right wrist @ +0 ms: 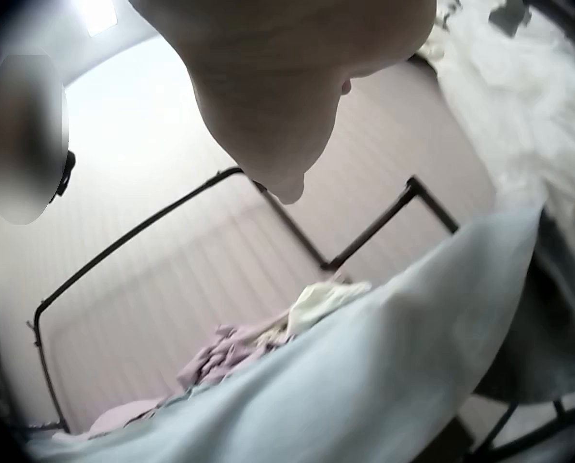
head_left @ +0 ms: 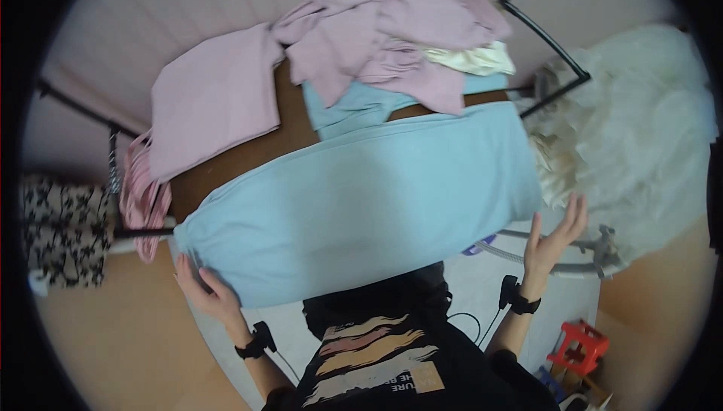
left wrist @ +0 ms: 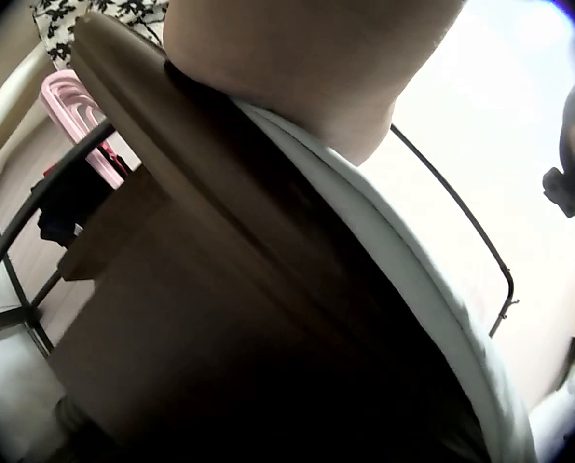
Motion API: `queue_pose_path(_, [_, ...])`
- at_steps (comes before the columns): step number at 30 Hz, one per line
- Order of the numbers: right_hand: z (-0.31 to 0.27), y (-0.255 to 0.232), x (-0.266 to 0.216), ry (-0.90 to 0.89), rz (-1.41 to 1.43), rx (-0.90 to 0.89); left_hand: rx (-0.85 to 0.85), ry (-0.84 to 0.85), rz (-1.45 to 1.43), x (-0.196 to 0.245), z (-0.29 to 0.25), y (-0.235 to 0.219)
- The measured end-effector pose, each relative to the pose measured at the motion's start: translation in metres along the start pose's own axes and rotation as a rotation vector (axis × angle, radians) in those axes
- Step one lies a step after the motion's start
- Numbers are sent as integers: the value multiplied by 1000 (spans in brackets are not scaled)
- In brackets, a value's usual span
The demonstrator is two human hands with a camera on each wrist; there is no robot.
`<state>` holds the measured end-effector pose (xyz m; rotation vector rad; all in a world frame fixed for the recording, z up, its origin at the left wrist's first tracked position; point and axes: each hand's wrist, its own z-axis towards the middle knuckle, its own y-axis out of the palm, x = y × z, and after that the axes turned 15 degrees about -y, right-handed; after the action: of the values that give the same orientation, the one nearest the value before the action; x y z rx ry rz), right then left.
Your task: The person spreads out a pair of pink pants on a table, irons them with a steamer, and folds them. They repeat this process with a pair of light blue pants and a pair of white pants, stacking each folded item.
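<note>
A light blue cloth garment (head_left: pixel 346 200) lies spread lengthwise across the brown table (head_left: pixel 218 174), its near edge hanging toward the person's lap. At its left end is my left hand (head_left: pixel 207 294), fingers extended and fingertips right at the cloth's corner. My right hand (head_left: pixel 553 241) is raised just off the right end, thumb and fingers spread and holding nothing. From the left wrist, the hand (left wrist: pixel 307 68) shows over the table's brown edge (left wrist: pixel 210 212). In the right wrist view, the hand (right wrist: pixel 278 87) is above the blue cloth (right wrist: pixel 365 367).
Folded pink cloth (head_left: pixel 215 98) lies at the back left; a pink heap (head_left: pixel 399 15) with a cream piece (head_left: pixel 474 58) sits farther right. Pink hangers (head_left: pixel 143 192) hang at left. Black frame bars (head_left: pixel 550 34) flank the table. White ruffled fabric (head_left: pixel 640 140) and a red stool (head_left: pixel 578 347) are at right.
</note>
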<state>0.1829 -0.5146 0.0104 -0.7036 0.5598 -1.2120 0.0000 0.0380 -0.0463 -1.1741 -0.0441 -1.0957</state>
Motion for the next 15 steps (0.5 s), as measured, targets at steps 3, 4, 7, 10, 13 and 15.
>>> queue_pose_path(3, [15, 36, -29, -213, 171, -254, 143, -143, 64, -35, -8, -9])
queue_pose_path(4, [18, 45, -32, -244, 228, -255, 182, -280, 40, -49, -12, -14])
queue_pose_path(7, [30, 68, -33, -325, 206, -360, 30, -474, 39, -72, -17, -27])
queue_pose_path(10, [25, 92, -26, -348, 276, -345, 11, -441, 125, -49, -16, -31])
queue_pose_path(13, [17, 102, -29, -339, 214, -462, 88, -376, 157, -34, -16, -32])
queue_pose_path(15, [17, 102, -31, -347, 226, -461, 56, -523, 27, -5, -14, -35])
